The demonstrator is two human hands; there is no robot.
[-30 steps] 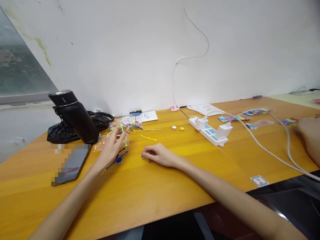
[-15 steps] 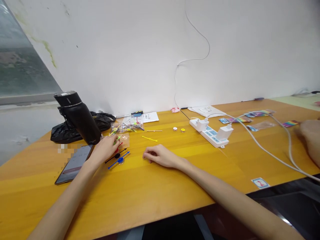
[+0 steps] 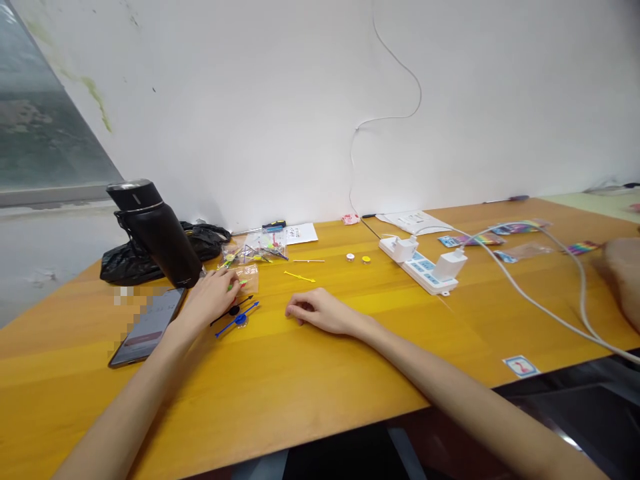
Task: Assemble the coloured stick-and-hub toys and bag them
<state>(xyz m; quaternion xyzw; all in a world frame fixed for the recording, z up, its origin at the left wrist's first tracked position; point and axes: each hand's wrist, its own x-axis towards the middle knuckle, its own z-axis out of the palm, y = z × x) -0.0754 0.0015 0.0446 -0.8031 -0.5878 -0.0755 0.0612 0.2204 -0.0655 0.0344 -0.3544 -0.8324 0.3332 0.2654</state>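
head view shows our left hand [image 3: 213, 295] over a green piece [image 3: 231, 287], whether pinching we cannot tell, black spinner [image 3: 233, 311] and blue spinner [image 3: 241, 319] paired on the table [image 3: 280, 387], perhaps for reach, our right hand [image 3: 321, 311] resting, thumb loosely apart.

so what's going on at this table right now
The person's left hand is down at a small green piece; whether it is gripped is hard to tell. Just nearer the viewer lie a black arrow and a blue arrow. The right hand rests loosely curled on the table, with nothing visible in it. Beyond it lies a yellow arrow.
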